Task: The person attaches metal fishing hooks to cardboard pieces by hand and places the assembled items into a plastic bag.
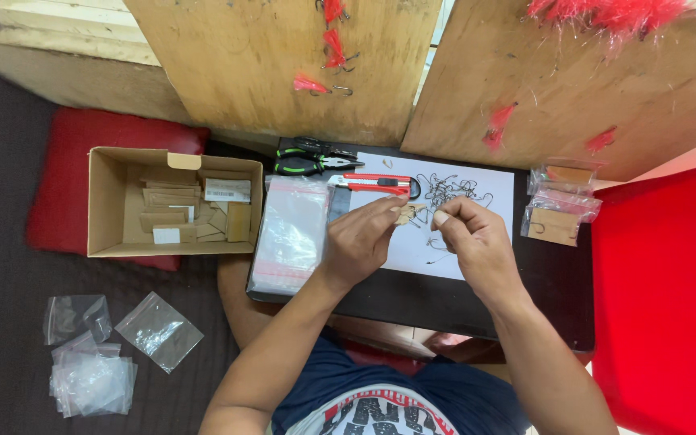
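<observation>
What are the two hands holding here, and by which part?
Both hands meet on a small tan card piece: the left hand pinches its left edge, the right hand its right side. Whether the right fingers also hold a hook cannot be told.

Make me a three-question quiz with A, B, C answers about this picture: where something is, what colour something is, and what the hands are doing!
1. Where is the cardboard box?
A. On the white paper
B. To the left of the small black table, on a red cushion
C. On the person's lap

2. What colour is the utility knife?
A. Red
B. Blue
C. Yellow

3. What are the hands doing?
A. Lying flat and open
B. Holding the pliers
C. Pinching a small cardboard piece between them

Answers:
1. B, the box sits on the red cushion, left of the black table.
2. A, the knife lying at the top edge of the white paper is red.
3. C, the left hand and right hand meet over the small cardboard piece, while the pliers lie untouched.
</observation>
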